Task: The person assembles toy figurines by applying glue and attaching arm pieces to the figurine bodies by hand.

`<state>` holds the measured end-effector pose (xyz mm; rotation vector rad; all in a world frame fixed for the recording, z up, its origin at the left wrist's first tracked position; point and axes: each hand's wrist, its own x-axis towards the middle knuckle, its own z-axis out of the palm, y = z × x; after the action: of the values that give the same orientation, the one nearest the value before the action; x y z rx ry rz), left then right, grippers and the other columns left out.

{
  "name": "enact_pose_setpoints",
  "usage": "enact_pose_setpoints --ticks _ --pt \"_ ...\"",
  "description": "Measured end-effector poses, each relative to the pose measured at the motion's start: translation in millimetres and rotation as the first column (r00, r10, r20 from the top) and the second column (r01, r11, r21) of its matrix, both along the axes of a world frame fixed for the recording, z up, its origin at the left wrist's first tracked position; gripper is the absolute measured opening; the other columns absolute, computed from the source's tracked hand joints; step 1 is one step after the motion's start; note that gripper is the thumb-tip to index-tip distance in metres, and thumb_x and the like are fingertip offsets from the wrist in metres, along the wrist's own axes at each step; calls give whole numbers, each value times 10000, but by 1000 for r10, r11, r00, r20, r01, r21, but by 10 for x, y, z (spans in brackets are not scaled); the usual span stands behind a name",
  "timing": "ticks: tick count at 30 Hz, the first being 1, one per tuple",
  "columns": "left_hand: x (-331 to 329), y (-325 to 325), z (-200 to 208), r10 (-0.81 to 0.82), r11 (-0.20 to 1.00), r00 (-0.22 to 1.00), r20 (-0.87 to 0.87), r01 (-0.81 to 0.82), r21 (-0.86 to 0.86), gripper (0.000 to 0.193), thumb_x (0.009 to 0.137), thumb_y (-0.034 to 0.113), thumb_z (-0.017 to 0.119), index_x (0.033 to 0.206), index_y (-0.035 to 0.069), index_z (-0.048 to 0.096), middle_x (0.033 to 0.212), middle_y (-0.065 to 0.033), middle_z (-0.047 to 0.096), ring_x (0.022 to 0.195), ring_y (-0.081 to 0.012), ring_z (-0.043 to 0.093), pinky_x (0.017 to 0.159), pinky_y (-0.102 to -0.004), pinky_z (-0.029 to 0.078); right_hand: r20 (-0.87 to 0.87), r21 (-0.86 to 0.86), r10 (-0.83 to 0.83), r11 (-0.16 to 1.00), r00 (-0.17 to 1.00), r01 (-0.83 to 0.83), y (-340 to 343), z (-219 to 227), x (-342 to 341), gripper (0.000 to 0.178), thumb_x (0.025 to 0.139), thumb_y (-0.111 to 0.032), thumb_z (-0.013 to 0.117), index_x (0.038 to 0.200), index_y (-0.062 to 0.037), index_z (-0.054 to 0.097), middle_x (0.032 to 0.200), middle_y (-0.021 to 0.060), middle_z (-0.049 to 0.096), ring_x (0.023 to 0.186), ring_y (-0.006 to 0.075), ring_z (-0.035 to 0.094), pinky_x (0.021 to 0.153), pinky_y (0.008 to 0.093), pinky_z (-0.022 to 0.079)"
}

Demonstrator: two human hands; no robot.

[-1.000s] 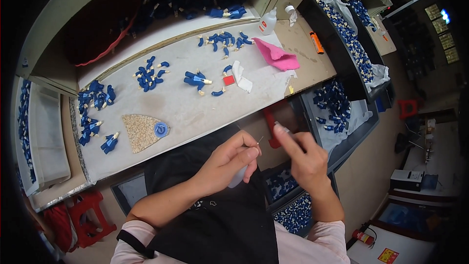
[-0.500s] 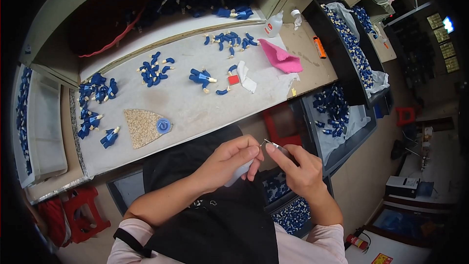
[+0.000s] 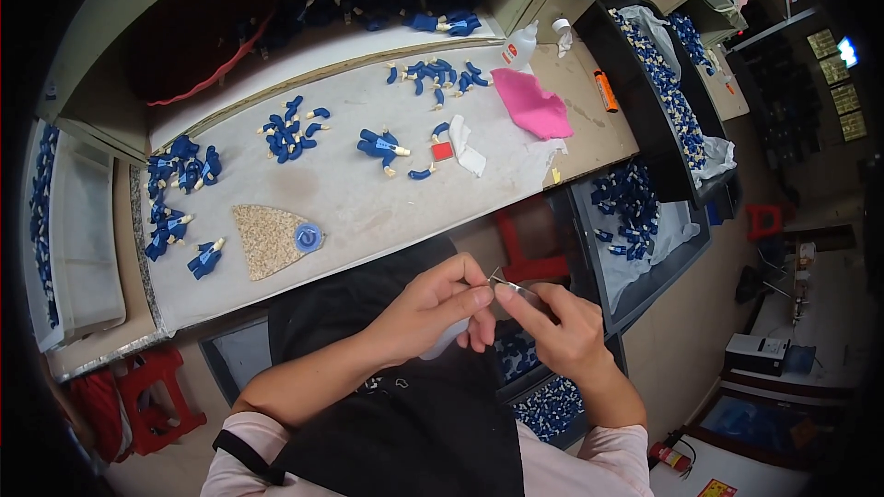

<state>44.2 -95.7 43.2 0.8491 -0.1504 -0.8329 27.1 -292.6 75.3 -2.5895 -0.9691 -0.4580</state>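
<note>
While the right hand (image 3: 566, 324) stood clearly apart from the left hand (image 3: 448, 302) a second ago, it has now come in beside it, and the fingers of the two nearly meet above the black apron (image 3: 405, 423). Whether they actually touch is too small to tell. The shift appears to bring the work to the tip of the pale translucent bottle (image 3: 444, 340), with both hands engaged at the same spot; the pieces on the bench (image 3: 322, 175) lie as they did.

The left hand is curled around the bottle, thumb and forefinger brought close together near its upper end, so that only part of the body shows below the palm. The right hand is narrow: thumb and forefinger grip a small metal tool (image 3: 522, 291), whose front end points toward the left fingertips. Slender metal ends (image 3: 495, 274) come together there, and it is not clear which belongs to the tool and which to the bottle.

The bottle and tool are both held in the air, just off the front edge of the bench. On the bench, nearest the hands, lie a beige textured wedge (image 3: 264, 241) with a round blue cap (image 3: 308, 237) at its corner, a blue figure (image 3: 378, 147) and a red square (image 3: 443, 151) beside a white tissue (image 3: 468, 149). Neither hand touches any of these.
</note>
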Motion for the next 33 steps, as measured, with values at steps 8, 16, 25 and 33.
enact_pose_setpoints --ticks 8,16,25,33 --pt "-1 -5 -1 13 1000 1000 12 -13 6 173 922 218 420 895 49 449 778 -74 590 702 -127 581 601 -233 446 -5 -38 -5 999 1000 5 -39 -60 11 518 576 -33 587 1071 -182 624 721 62 498 510 138 503 429 234 435" --pt "-6 -7 -33 24 998 999 40 -27 65 215 931 222 393 876 41 497 705 -23 527 615 -88 522 562 -200 406 3 -53 -3 999 1000 3 -36 -80 20 500 590 -54 592 1076 -168 622 714 50 489 495 123 478 435 217 426" --pt "-27 -15 -45 41 995 997 66 -46 84 179 927 206 400 895 44 469 651 -8 480 536 -58 434 499 -186 354 27 29 0 1000 1000 0 -9 -120 -27 494 611 -12 559 1083 -145 613 719 70 518 508 156 511 433 254 443" --pt "-17 -19 -88 44 999 999 4 -44 18 130 914 180 431 907 50 439 696 -37 533 590 -87 502 536 -209 391 5 16 28 999 1000 -28 6 -167 -41 483 628 1 537 1083 -141 613 716 59 497 529 153 513 439 256 443"
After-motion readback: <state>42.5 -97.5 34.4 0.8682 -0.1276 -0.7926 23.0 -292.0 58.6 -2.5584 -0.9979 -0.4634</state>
